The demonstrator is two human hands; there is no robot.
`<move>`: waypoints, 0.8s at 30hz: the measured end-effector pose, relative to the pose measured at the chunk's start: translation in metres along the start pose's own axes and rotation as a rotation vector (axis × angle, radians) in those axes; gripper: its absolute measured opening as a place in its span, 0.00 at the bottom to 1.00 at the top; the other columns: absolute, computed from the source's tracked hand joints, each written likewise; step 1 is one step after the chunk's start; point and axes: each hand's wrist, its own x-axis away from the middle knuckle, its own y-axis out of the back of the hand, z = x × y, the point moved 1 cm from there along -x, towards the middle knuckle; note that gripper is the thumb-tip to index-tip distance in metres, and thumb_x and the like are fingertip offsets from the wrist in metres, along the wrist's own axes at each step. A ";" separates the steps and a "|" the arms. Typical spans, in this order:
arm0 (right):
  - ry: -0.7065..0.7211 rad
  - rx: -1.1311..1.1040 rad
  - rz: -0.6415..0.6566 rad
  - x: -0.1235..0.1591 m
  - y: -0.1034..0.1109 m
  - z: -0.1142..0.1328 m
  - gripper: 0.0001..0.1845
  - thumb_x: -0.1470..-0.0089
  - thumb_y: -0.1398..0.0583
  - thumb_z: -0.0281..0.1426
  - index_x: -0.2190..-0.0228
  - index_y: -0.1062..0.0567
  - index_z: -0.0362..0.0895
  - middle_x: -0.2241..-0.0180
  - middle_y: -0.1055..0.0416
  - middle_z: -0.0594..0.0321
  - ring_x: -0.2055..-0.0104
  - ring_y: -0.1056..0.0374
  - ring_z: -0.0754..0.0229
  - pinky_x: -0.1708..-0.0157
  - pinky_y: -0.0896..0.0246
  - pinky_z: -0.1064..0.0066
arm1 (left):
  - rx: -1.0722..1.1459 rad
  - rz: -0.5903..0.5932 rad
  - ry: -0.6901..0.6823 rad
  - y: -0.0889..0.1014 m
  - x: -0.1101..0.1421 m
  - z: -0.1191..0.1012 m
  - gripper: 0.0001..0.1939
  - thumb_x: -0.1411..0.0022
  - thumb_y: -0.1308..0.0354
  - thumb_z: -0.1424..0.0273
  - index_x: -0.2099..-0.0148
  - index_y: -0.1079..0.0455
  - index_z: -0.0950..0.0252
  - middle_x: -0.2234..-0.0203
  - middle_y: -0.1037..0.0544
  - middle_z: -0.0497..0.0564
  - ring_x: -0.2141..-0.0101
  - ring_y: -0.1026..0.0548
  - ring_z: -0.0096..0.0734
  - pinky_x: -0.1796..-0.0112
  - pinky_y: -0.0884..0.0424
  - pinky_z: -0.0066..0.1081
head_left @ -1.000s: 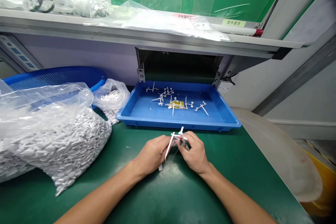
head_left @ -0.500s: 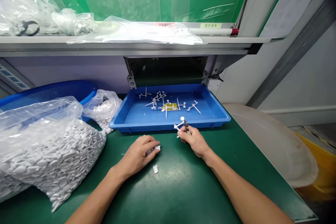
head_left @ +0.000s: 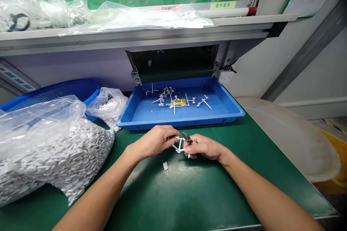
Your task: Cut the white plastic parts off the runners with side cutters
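Note:
My right hand (head_left: 204, 147) is closed around small dark-jawed side cutters (head_left: 187, 138), and its thumb and fingers also pinch a white plastic sprue (head_left: 179, 149). The sprue is a thin branched frame in the gap between my hands. From the left, my left hand (head_left: 158, 139) has its fingers bent and closed on the sprue's upper left end; the fingertips partly hide what is there. On the green tabletop below lies one small white plastic piece (head_left: 165, 166), touched by neither hand.
Behind my hands, a blue tray (head_left: 151, 124) holds several white sprues, below a dark opening (head_left: 176, 63). At left stand a large clear bag of white parts (head_left: 70, 148), a smaller bag (head_left: 108, 104) and a blue basket (head_left: 54, 90). A shelf (head_left: 135, 38) spans above.
My left hand has moved right and up from the tabletop to the sprue. My right hand has brought the cutters and sprue slightly closer to it. The camera view has shifted.

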 end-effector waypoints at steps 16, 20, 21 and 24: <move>0.179 1.007 -0.634 -0.008 -0.018 -0.003 0.08 0.49 0.43 0.25 0.66 0.28 0.47 0.69 0.30 0.66 0.66 0.37 0.60 0.64 0.46 0.71 | 0.339 -0.454 0.247 -0.042 0.020 0.011 0.08 0.36 0.42 0.69 0.57 0.23 0.63 0.64 0.21 0.51 0.64 0.23 0.30 0.62 0.28 0.25; 0.188 1.069 -0.630 -0.007 -0.018 -0.002 0.07 0.48 0.43 0.25 0.66 0.28 0.46 0.69 0.31 0.65 0.65 0.38 0.59 0.64 0.46 0.70 | 0.369 -0.464 0.245 -0.043 0.020 0.010 0.08 0.36 0.42 0.70 0.57 0.23 0.64 0.64 0.21 0.51 0.64 0.23 0.30 0.62 0.28 0.26; 0.191 1.088 -0.635 -0.007 -0.017 -0.003 0.06 0.48 0.43 0.25 0.67 0.29 0.46 0.69 0.31 0.65 0.65 0.38 0.59 0.64 0.46 0.70 | 0.378 -0.466 0.246 -0.043 0.020 0.010 0.08 0.36 0.41 0.70 0.57 0.23 0.64 0.64 0.21 0.51 0.65 0.23 0.30 0.62 0.28 0.25; 0.182 1.136 -0.644 -0.007 -0.017 -0.006 0.05 0.48 0.43 0.26 0.67 0.29 0.45 0.68 0.31 0.63 0.65 0.38 0.58 0.64 0.47 0.70 | 0.404 -0.478 0.253 -0.046 0.020 0.010 0.08 0.37 0.41 0.70 0.58 0.23 0.64 0.65 0.21 0.51 0.66 0.23 0.30 0.64 0.28 0.25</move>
